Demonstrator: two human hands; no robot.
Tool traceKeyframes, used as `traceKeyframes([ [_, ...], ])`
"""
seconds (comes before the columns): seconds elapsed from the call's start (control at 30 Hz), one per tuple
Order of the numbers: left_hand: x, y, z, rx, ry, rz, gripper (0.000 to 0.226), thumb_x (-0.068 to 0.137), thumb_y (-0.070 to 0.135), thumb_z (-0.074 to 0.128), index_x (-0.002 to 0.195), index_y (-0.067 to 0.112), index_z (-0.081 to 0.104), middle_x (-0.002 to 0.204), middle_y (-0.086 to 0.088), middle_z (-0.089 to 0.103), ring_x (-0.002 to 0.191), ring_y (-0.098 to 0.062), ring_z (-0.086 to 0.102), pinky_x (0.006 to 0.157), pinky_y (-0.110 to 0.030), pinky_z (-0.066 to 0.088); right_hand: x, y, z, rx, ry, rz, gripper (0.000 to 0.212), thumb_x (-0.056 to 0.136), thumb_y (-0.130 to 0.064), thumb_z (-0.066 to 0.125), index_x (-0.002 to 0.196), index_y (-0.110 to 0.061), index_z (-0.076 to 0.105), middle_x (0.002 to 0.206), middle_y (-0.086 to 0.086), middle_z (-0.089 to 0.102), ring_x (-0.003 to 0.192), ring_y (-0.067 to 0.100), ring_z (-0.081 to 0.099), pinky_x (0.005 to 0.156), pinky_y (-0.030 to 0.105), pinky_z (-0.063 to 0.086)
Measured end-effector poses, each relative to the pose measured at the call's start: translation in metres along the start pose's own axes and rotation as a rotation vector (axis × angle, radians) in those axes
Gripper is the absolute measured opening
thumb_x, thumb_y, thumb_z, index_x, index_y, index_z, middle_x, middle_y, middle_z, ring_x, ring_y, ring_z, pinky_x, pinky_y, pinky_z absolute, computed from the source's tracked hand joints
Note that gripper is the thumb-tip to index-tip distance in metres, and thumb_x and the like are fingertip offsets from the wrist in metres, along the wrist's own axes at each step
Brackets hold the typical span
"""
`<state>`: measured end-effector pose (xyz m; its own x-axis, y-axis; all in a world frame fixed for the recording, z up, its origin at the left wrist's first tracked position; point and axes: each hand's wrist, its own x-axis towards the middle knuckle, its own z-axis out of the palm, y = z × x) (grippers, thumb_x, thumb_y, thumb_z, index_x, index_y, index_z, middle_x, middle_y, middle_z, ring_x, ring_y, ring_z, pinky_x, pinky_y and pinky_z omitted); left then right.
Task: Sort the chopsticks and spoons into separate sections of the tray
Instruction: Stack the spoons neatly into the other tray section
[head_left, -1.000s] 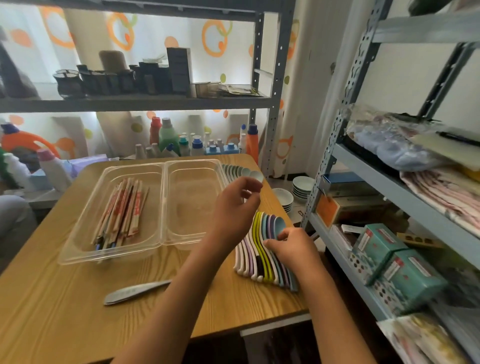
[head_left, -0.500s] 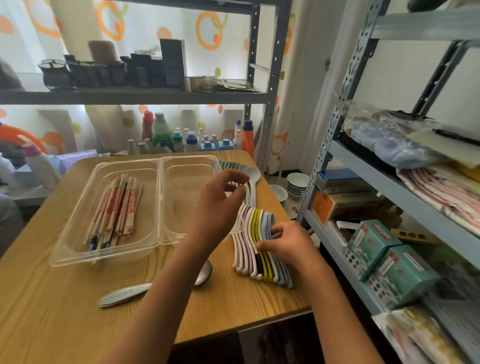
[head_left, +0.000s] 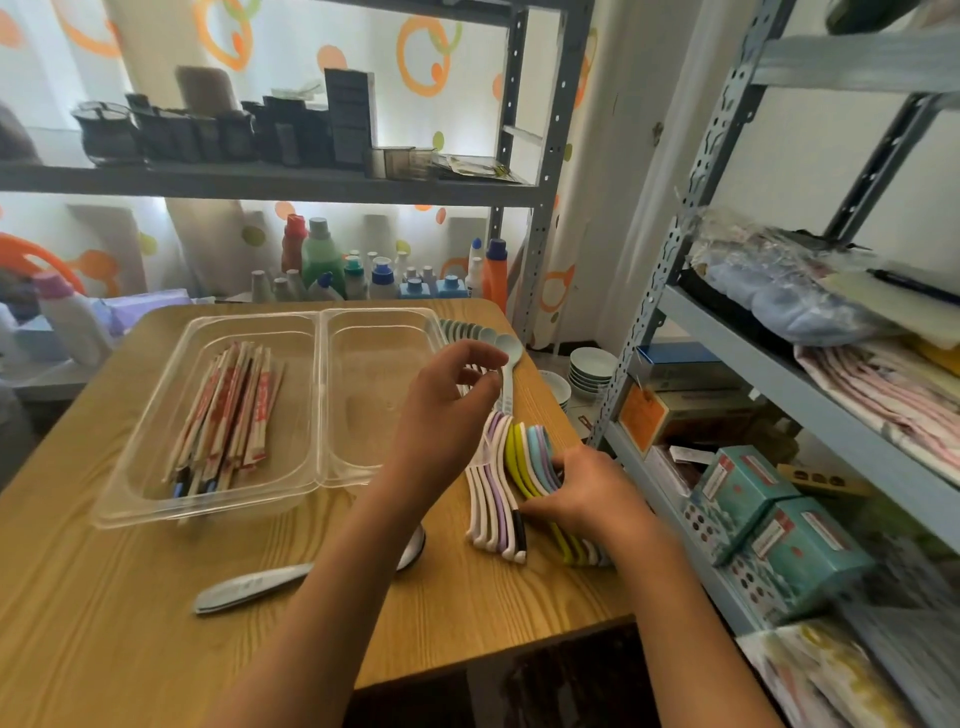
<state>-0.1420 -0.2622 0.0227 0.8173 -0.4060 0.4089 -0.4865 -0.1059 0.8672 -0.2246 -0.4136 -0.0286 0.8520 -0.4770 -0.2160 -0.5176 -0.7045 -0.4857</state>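
Observation:
A clear two-section tray (head_left: 317, 395) lies on the wooden table. Its left section holds several wrapped chopsticks (head_left: 228, 415); its right section (head_left: 374, 400) has nothing in it. Right of the tray lies a row of coloured plastic spoons (head_left: 493, 499) on their sides. My left hand (head_left: 447, 400) curls its thumb and fingers at the handle of a pale grey-blue spoon (head_left: 506, 353) at the row's far end. My right hand (head_left: 587, 488) grips the yellow, blue and purple spoons (head_left: 530, 457), with a gap between them and the white and lilac ones. A metal spoon (head_left: 249, 587) lies near the front, partly under my left forearm.
A metal shelf rack (head_left: 644, 332) with boxes and bags stands close on the right of the table. Bottles (head_left: 363, 270) line the floor behind the table's far edge. Stacked bowls (head_left: 587, 369) sit on the floor between table and rack.
My left hand came down from the spoon bowls to the handles. My right hand pulled the yellow and blue spoons to the right, opening a gap in the row.

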Motion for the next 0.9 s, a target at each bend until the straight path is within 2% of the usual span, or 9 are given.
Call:
traceKeyframes([
  [0.1, 0.0, -0.001, 0.0, -0.003, -0.006, -0.003, 0.016, 0.095, 0.017, 0.056, 0.107, 0.025, 0.063, 0.104, 0.013, 0.063, 0.096, -0.003, 0.06, 0.078, -0.03, 0.056, -0.001, 0.001, 0.006, 0.003, 0.108, -0.03, 0.051, 0.076, -0.045, 0.076, 0.121, -0.025, 0.062, 0.103, -0.007, 0.067, 0.091, 0.009, 0.064, 0.081, 0.033, 0.057],
  [0.2, -0.001, -0.002, 0.0, -0.004, -0.004, -0.004, 0.016, 0.094, 0.016, 0.056, 0.106, 0.024, 0.064, 0.104, 0.012, 0.064, 0.095, -0.004, 0.061, 0.077, -0.031, 0.056, -0.005, 0.002, 0.009, 0.066, 0.149, -0.049, 0.048, 0.077, -0.04, 0.077, 0.121, -0.026, 0.063, 0.104, -0.006, 0.068, 0.091, 0.009, 0.065, 0.081, 0.032, 0.057],
  [0.33, 0.0, -0.004, 0.0, -0.002, -0.002, -0.011, 0.016, 0.094, 0.016, 0.056, 0.106, 0.024, 0.064, 0.103, 0.014, 0.064, 0.095, -0.003, 0.061, 0.078, -0.032, 0.056, -0.009, 0.004, 0.012, 0.125, 0.2, -0.058, 0.044, 0.077, -0.037, 0.076, 0.118, -0.026, 0.065, 0.095, -0.01, 0.064, 0.087, 0.007, 0.064, 0.078, 0.03, 0.057],
  [0.43, -0.001, -0.003, -0.001, -0.005, -0.002, -0.011, 0.017, 0.094, 0.016, 0.055, 0.105, 0.025, 0.064, 0.102, 0.014, 0.064, 0.095, -0.003, 0.061, 0.078, -0.033, 0.056, -0.01, 0.005, 0.013, 0.164, 0.214, -0.055, 0.045, 0.077, -0.035, 0.077, 0.12, -0.026, 0.066, 0.093, -0.011, 0.062, 0.087, 0.007, 0.064, 0.074, 0.024, 0.055],
  [0.6, -0.001, -0.001, 0.0, 0.002, -0.005, -0.007, 0.016, 0.094, 0.016, 0.056, 0.103, 0.028, 0.063, 0.101, 0.017, 0.063, 0.094, -0.002, 0.06, 0.079, -0.033, 0.057, -0.013, 0.006, 0.013, 0.246, 0.199, -0.052, 0.048, 0.079, -0.031, 0.078, 0.124, -0.025, 0.064, 0.103, -0.007, 0.067, 0.088, 0.006, 0.064, 0.072, 0.021, 0.053],
  [0.7, -0.001, 0.0, 0.0, 0.007, -0.007, -0.002, 0.016, 0.094, 0.017, 0.056, 0.103, 0.029, 0.063, 0.1, 0.018, 0.063, 0.094, -0.001, 0.06, 0.079, -0.032, 0.056, -0.016, 0.009, 0.013, 0.286, 0.203, -0.049, 0.047, 0.08, -0.028, 0.078, 0.124, -0.023, 0.064, 0.092, -0.012, 0.061, 0.081, -0.001, 0.059, 0.064, 0.015, 0.047],
  [0.9, 0.001, 0.001, -0.004, 0.006, 0.006, -0.005, 0.017, 0.094, 0.016, 0.056, 0.102, 0.028, 0.063, 0.1, 0.017, 0.063, 0.095, -0.002, 0.06, 0.076, -0.026, 0.054, -0.021, 0.008, 0.007, 0.331, 0.235, -0.067, 0.047, 0.08, -0.03, 0.078, 0.124, -0.022, 0.065, 0.087, -0.016, 0.06, 0.078, -0.002, 0.059, 0.064, 0.016, 0.048],
])
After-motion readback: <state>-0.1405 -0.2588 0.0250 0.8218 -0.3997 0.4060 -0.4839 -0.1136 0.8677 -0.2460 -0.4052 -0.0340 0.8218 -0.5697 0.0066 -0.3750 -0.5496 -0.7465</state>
